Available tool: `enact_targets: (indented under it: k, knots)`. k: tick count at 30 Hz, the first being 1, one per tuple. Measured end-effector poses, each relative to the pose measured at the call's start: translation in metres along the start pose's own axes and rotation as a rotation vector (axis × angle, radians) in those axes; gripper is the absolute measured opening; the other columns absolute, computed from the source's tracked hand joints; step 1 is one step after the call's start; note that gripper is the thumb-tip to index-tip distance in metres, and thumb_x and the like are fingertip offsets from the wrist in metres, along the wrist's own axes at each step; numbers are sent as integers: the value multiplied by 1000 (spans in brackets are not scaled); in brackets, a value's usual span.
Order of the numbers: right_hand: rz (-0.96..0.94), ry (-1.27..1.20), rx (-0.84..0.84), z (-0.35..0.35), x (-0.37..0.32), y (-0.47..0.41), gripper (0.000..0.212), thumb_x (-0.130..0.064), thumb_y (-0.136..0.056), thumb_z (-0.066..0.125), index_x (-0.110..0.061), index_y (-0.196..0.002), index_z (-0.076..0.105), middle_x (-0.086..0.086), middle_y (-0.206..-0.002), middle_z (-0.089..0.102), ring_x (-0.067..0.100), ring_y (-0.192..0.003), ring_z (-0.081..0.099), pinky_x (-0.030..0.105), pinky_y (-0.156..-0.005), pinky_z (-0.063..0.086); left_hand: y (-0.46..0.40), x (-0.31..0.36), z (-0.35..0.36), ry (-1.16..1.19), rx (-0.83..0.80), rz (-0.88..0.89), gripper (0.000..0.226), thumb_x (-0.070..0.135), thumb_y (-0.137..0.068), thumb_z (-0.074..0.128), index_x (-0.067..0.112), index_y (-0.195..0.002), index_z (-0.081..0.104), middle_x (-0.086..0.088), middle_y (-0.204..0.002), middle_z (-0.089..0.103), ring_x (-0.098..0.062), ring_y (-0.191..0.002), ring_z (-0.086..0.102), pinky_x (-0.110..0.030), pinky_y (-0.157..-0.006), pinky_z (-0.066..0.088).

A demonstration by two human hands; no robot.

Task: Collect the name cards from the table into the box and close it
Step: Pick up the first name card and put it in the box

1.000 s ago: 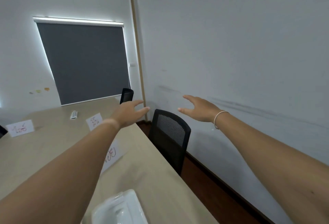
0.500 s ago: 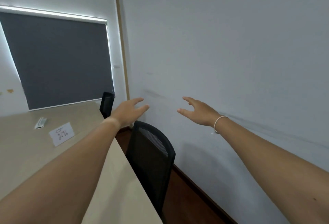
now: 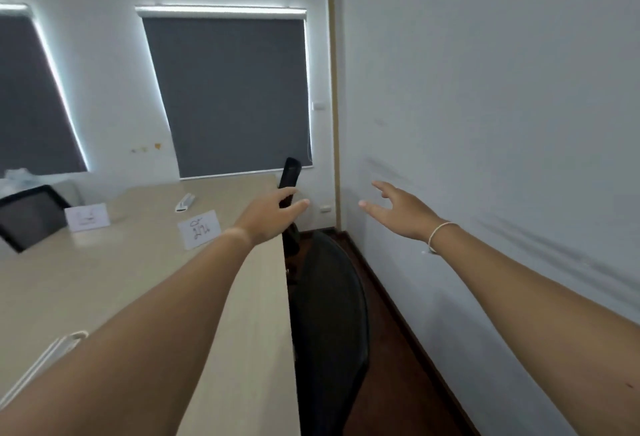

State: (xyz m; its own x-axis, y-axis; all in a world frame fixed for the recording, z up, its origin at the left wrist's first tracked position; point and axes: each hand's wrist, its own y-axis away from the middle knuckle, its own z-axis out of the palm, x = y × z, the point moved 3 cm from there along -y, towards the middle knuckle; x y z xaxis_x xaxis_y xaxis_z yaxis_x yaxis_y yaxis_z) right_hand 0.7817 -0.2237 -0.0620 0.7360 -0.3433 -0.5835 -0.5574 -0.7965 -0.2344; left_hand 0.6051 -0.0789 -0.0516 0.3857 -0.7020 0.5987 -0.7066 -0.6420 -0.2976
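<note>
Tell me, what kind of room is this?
Probably a meeting room. A long table has black office chairs pushed in along its edges, folded name cards stand on it as if marking seats, and dark roller blinds cover the windows.

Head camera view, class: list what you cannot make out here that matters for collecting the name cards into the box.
1. The box: not in the head view, so its place and lid state are unknown.
2. Far name card: writing too blurred to read.
3. Near name card: writing visible but too small and soft to read.
4. White object at the lower left: largely hidden by the left forearm, so its identity is unclear.
5. Table: cut off at the left and bottom edges; more cards may lie there.
</note>
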Motion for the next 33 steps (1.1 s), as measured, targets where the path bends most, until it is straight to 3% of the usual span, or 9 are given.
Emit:
enact_targets:
  k: [5,12,16,33]
  knots:
    - [-114,-27,-117,-1,38,-52,69,-54,-89,47,-30,-148,23,3,-154,33,23,-141,34,37,-112,31,-26,6,31,-45,82,-152,53,39,-93,49,16,-140,45,-3,-148,45,-19,-139,38,-31,-114,25]
    - [-136,-74,-210,6,80,-103,74,-66,-81,46,-37,-146,23,1,-154,33,24,-140,35,42,-112,35,-63,6,66,-43,136,-254,53,40,-91,52,17,-139,47,-2,-148,46,-19,-139,38,-34,-117,26]
    - [-178,-82,-251,20,92,-129,69,-56,-88,47,-31,-148,24,1,-154,34,24,-140,36,37,-109,34,-83,-7,75,-25,178,-301,54,41,-90,53,18,-138,48,-1,-147,47,-19,-138,40,-35,-117,27]
    - [-259,-112,-393,127,108,-326,70,-56,-88,47,-30,-148,23,3,-154,33,23,-141,33,38,-110,33,-225,-139,101,17,246,-492,52,39,-91,53,17,-138,48,-2,-148,45,-18,-140,36,-29,-114,24]
